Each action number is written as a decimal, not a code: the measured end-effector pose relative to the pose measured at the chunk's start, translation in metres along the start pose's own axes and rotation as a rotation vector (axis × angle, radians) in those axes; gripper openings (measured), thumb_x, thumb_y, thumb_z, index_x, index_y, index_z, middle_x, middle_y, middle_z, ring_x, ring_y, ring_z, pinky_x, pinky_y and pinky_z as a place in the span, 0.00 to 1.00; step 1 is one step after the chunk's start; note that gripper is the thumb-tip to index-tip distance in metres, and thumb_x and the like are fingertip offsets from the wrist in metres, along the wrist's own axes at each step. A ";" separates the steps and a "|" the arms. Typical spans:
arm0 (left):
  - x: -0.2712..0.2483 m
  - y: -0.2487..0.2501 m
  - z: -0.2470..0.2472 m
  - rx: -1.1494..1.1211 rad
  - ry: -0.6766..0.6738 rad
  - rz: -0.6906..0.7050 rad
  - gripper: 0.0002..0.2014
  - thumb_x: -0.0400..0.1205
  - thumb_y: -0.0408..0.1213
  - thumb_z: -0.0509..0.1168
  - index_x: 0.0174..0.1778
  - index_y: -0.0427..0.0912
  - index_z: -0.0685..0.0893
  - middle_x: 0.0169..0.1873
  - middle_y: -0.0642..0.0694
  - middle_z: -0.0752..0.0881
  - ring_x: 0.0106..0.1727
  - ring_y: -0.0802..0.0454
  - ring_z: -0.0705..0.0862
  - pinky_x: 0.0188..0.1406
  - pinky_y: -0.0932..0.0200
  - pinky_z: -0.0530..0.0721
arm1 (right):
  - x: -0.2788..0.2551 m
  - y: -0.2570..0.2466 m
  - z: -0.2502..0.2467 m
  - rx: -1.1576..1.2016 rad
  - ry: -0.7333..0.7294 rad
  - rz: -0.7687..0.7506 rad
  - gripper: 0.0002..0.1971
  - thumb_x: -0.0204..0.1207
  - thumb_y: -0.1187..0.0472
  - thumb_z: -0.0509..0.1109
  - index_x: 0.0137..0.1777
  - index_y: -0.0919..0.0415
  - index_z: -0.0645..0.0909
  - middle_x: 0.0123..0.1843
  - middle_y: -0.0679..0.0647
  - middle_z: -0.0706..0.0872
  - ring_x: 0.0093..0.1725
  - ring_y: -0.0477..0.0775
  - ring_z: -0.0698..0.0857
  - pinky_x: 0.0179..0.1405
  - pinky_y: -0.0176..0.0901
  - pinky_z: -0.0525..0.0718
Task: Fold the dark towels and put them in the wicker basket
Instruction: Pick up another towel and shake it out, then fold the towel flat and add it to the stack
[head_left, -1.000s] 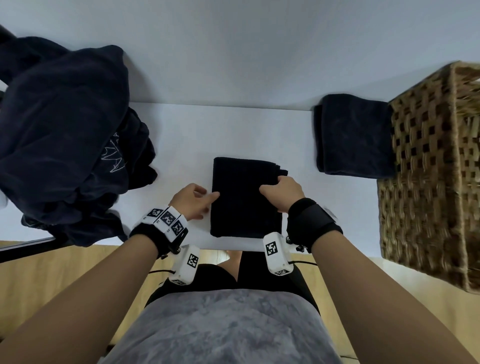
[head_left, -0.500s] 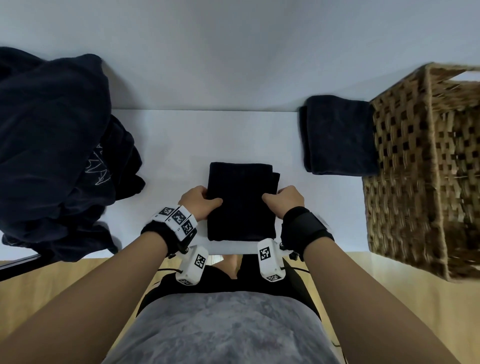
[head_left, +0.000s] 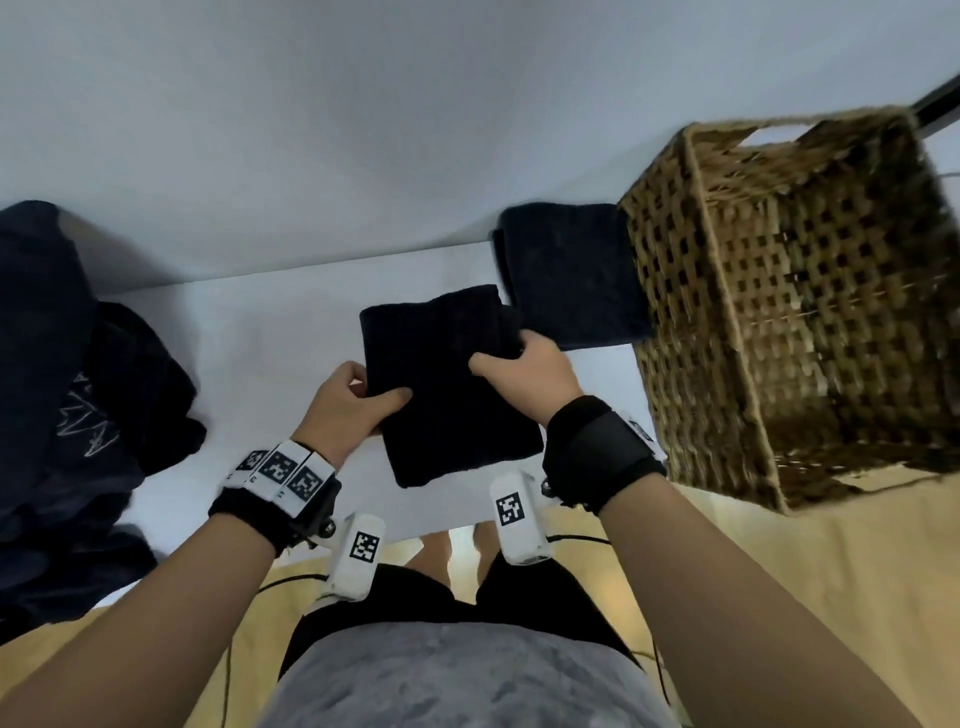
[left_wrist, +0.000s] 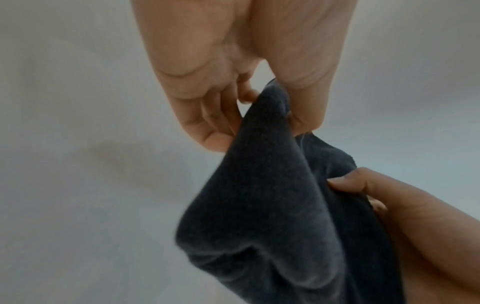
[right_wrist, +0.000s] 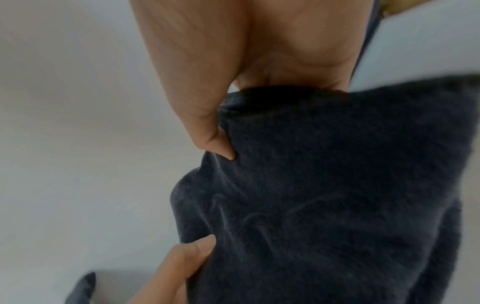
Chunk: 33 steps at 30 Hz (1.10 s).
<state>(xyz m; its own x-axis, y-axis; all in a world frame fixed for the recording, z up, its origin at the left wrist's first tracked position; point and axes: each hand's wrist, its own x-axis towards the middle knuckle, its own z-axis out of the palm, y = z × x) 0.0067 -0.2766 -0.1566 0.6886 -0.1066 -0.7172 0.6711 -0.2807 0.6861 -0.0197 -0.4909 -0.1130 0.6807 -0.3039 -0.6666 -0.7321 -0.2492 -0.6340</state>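
A folded dark towel (head_left: 447, 384) is lifted a little off the white table (head_left: 260, 322), held by both hands. My left hand (head_left: 358, 400) grips its left edge, thumb on top and fingers underneath. My right hand (head_left: 524, 369) grips its right edge the same way. In the left wrist view the towel (left_wrist: 280, 205) hangs between my left hand (left_wrist: 262, 115) and the right hand's thumb. In the right wrist view the towel (right_wrist: 324, 195) fills the lower right under my right hand (right_wrist: 226, 127). The wicker basket (head_left: 795, 301) stands at the right. A second folded dark towel (head_left: 566, 275) lies against its left side.
A heap of unfolded dark towels (head_left: 67, 395) covers the table's left end. A pale wall runs behind the table. The table's front edge is just before my body, with a light wooden floor below.
Both hands have taken hold of the folded towel's side edges and raised it, moving it to the right toward the basket. The head view has swung right, bringing the basket further in.
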 end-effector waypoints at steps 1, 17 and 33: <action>-0.002 0.013 0.011 -0.060 -0.017 0.034 0.16 0.75 0.32 0.77 0.50 0.38 0.75 0.46 0.37 0.91 0.49 0.41 0.91 0.44 0.52 0.91 | -0.001 -0.005 -0.019 -0.003 0.058 -0.032 0.09 0.65 0.49 0.76 0.42 0.47 0.81 0.39 0.37 0.84 0.39 0.35 0.82 0.23 0.19 0.72; 0.060 0.110 0.154 0.106 0.025 0.149 0.27 0.79 0.46 0.72 0.71 0.40 0.75 0.59 0.38 0.86 0.55 0.45 0.88 0.52 0.45 0.90 | 0.056 -0.020 -0.136 -0.362 0.397 -0.189 0.27 0.78 0.65 0.66 0.77 0.67 0.69 0.71 0.65 0.79 0.70 0.62 0.78 0.67 0.42 0.74; 0.058 0.107 0.153 0.234 0.101 0.150 0.31 0.78 0.52 0.72 0.74 0.42 0.72 0.56 0.41 0.85 0.49 0.48 0.87 0.38 0.53 0.90 | 0.039 -0.010 -0.119 -0.471 0.007 -0.256 0.26 0.81 0.64 0.64 0.80 0.62 0.69 0.79 0.62 0.71 0.78 0.60 0.70 0.78 0.44 0.66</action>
<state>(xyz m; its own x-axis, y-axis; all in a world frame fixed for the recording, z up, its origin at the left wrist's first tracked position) 0.0765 -0.4583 -0.1437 0.8071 -0.0716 -0.5861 0.4862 -0.4827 0.7285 0.0107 -0.6095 -0.0859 0.8400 -0.1850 -0.5100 -0.4765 -0.7012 -0.5304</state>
